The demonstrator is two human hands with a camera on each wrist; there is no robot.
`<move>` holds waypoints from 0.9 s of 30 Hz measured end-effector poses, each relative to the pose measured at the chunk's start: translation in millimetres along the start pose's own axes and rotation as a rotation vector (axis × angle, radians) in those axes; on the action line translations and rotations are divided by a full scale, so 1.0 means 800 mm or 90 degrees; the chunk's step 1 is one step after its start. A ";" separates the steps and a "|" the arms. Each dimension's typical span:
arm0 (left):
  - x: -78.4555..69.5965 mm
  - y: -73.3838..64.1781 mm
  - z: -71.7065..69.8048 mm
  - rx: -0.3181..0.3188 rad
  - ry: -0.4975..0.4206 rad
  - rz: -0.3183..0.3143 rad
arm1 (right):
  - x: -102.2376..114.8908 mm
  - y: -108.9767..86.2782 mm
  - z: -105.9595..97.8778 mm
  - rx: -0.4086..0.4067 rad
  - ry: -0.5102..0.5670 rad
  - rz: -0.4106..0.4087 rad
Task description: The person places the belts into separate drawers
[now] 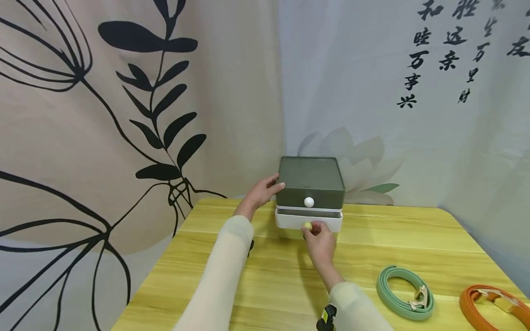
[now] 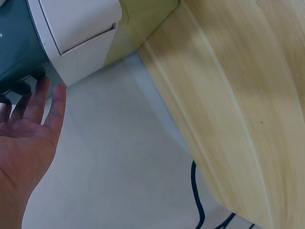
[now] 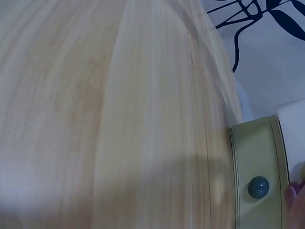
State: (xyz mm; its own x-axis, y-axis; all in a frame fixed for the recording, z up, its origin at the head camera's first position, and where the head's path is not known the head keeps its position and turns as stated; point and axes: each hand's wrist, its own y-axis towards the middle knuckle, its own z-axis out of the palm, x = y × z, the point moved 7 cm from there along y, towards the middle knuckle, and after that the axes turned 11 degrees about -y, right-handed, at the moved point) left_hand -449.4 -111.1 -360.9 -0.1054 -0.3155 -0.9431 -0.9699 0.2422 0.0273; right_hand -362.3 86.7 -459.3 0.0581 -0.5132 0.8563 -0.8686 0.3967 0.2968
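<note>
Two arms [image 1: 221,271] stretch forward over the table [image 1: 275,285]. The right hand [image 1: 323,243] pinches the little yellow knob [image 1: 307,226] on the white drawer [image 1: 290,222]. Farther up, the left hand [image 1: 261,193] rests against the box [image 1: 311,172], fingers straight and spread. The box sits near the table's back edge.

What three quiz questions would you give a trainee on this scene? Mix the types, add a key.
1. Multiple choice: what colour is the knob that the right hand pinches? A) white B) pale yellow C) black
2. True or false: in the head view, the orange belt lies to the right of the green belt.
3. Fill in: in the head view, the left hand is at the ____ side of the drawer unit.

Key: 1. B; 2. True; 3. left
</note>
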 end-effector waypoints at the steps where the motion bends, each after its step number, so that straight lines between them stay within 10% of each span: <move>1: 0.000 0.000 0.000 0.000 0.000 0.000 | 0.000 -0.001 0.000 0.001 0.004 -0.001; 27: 0.000 0.001 -0.001 -0.006 0.011 -0.001 | -0.002 -0.038 -0.018 0.014 0.031 -0.018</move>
State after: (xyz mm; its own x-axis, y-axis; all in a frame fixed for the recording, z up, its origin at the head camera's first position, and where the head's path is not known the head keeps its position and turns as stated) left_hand -450.2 -111.5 -360.6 -0.1079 -0.3318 -0.9372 -0.9721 0.2329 0.0294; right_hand -328.8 86.3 -463.5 0.1059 -0.4865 0.8672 -0.8766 0.3660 0.3124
